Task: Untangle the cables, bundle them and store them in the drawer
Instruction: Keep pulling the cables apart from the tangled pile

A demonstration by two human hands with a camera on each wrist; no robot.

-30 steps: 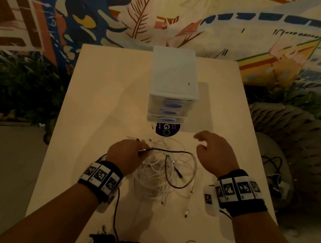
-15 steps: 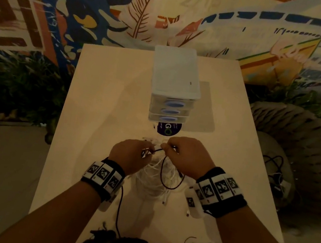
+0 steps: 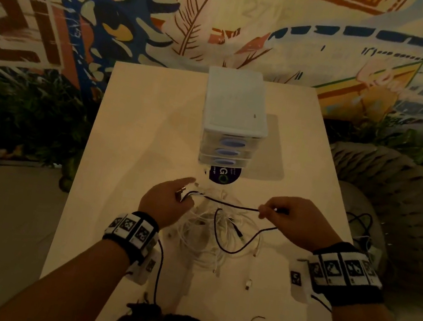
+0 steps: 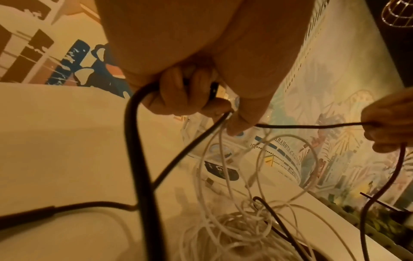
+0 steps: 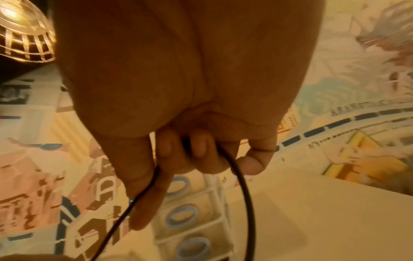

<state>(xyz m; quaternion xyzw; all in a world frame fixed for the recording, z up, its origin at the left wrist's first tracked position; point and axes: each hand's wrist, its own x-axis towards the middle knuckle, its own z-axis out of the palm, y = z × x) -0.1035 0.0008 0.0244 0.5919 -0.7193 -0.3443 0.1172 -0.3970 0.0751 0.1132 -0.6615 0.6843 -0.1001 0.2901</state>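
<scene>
While the white cables lie in a loose heap on the near middle of the table, both hands hover just above them, stretching a black cable between them. The left hand has its fingers curled round the cable's plug end, thumb and forefinger pinching it; the left wrist view shows white strands rising to the same fingers, though whether they are gripped or merely draped I cannot tell. The right hand pinches the black cable farther along between thumb and curled fingers, and from there the cable drops in a slack loop back onto the heap. Between the hands the black run is nearly taut and level, clear of the tabletop. Far of the heap stands a drawer unit with three shut drawers and blue oval handles; a dark round sticker lies at its foot, just far of the cables. Bare tabletop stretches to the left of the unit and hands, with less to the right, where the table edge runs close by the right wrist. Two loose plugs lie near the near edge. Beyond the right edge sits a woven basket; a painted wall rises behind the far edge.
</scene>
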